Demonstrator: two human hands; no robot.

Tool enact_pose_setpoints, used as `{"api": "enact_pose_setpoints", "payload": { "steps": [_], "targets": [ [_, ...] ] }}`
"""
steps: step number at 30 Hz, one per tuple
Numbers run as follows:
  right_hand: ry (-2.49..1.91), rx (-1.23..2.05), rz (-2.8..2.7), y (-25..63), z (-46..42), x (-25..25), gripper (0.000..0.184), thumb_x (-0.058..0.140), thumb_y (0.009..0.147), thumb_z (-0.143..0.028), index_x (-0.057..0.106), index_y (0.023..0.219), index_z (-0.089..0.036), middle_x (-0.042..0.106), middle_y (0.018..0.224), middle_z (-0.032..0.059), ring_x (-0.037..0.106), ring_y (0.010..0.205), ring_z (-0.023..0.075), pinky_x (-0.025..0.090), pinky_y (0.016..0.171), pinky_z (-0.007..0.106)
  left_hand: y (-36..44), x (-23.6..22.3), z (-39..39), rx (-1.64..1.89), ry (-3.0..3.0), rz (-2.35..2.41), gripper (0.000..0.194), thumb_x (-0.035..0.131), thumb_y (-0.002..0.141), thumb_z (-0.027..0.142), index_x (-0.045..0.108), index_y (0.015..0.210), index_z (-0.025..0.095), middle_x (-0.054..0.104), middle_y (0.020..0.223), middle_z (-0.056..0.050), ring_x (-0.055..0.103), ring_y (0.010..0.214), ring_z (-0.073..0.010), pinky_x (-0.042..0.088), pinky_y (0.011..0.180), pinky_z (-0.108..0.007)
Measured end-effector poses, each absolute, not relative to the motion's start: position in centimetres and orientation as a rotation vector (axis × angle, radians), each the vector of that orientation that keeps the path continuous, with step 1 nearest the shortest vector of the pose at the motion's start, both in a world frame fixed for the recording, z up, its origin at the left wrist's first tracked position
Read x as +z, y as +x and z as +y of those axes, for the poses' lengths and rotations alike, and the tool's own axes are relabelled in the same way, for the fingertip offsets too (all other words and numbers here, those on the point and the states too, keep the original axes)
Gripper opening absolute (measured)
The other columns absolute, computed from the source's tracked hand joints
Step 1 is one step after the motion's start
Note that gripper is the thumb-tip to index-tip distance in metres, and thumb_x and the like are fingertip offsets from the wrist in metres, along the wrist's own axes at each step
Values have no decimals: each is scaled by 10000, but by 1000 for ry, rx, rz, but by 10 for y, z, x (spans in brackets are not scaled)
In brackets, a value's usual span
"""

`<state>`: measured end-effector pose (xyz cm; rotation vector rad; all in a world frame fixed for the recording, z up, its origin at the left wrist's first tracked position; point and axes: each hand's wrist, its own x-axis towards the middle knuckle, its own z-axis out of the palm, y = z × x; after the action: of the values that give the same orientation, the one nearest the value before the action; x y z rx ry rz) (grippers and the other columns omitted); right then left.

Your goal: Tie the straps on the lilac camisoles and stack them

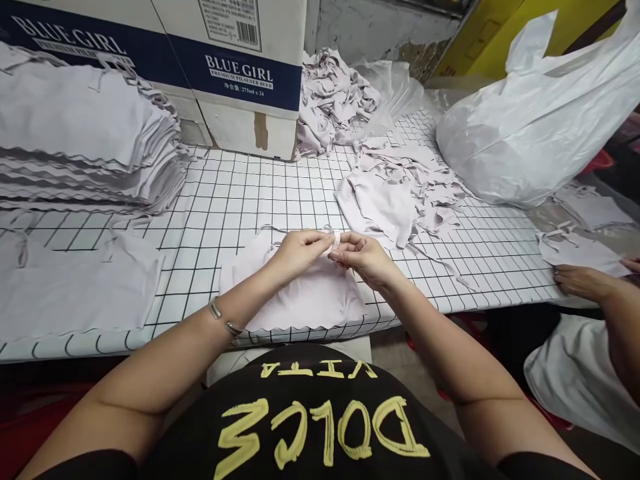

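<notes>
A pale pink strappy top [305, 300] lies flat at the table's front edge, below both hands. My left hand [303, 252] pinches a thin strap [336, 241] of this top between thumb and fingertips. Close against it, my right hand [361, 257] is closed on the same strap, which shows as a small pale loop between the fingertips. The fingers partly cover the strap, so how it runs there is hidden.
Stacked pale tops [85, 133] stand at left, behind another flat top [75, 287]. Beyond are a beer carton [240, 120] and a heap of garments [335, 100]. Loose tops [395, 193] and a white plastic bag [530, 133] lie right. A co-worker's hand [583, 281] touches a garment.
</notes>
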<state>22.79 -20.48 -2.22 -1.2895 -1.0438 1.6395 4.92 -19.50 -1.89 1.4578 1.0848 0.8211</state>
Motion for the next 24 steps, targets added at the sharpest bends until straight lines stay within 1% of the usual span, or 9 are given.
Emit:
{"api": "enact_pose_setpoints", "payload": {
  "steps": [2,5,9,11,14,16,19,21,24],
  "targets": [
    [-1359,1660,-1048,229,-204,-26,387,877,526,-285,627,787,-146,631,637,-10,519,544,87,384,525,242,43,-29,-204,733,1739,1257,242,605,845,396,675,939,184,667,1046,-79,554,1029,-250,391,922,-420],
    [-1428,1626,-1075,230,-204,-30,329,867,541,-314,617,671,-142,598,610,-17,476,521,73,358,503,241,36,-47,-218,450,2061,1469,338,685,782,460,633,982,193,613,1070,-91,479,1080,-316,303,933,-492],
    [-1422,1618,-1119,229,-203,-33,321,857,561,-332,642,718,-152,575,595,-31,450,506,72,329,479,237,36,-61,-222,373,2131,1439,164,660,823,353,607,849,200,621,991,-47,477,1040,-277,255,909,-458],
    [-1410,1632,-1176,228,-203,-35,330,849,578,-343,649,757,-151,603,623,-16,483,528,84,341,486,236,38,-61,-220,388,2083,1415,106,645,828,293,601,865,204,643,922,-27,492,1003,-258,248,893,-445],
    [-1353,1607,-1286,226,-204,-41,303,822,622,-342,645,778,-152,637,708,6,559,631,109,423,579,255,41,-59,-217,366,2034,1427,196,643,822,300,613,997,219,656,874,-29,500,994,-271,253,872,-449],
    [-1333,1554,-1325,225,-204,-45,281,809,639,-327,630,776,-159,634,745,6,567,663,110,448,629,267,42,-57,-217,355,2044,1435,163,637,823,330,645,941,217,649,926,-49,491,1019,-289,253,867,-454],
    [-1327,1509,-1353,225,-205,-48,285,802,639,-312,589,769,-173,606,742,-7,533,637,100,443,614,266,43,-57,-219,398,2042,1404,91,621,818,291,645,797,206,651,984,-44,485,1035,-281,251,862,-440],
    [-1279,1519,-1390,226,-205,-48,298,794,648,-302,563,795,-183,590,759,-14,517,641,96,441,618,262,43,-57,-220,418,1994,1381,63,622,810,264,645,799,207,680,960,-25,495,1018,-268,249,863,-432],
    [-1202,1581,-1417,227,-207,-49,362,789,661,-285,507,874,-207,579,796,-23,515,660,98,442,626,257,44,-59,-220,425,1937,1383,110,644,810,316,679,806,212,708,928,-25,501,1000,-269,241,867,-441]
  ]
}}
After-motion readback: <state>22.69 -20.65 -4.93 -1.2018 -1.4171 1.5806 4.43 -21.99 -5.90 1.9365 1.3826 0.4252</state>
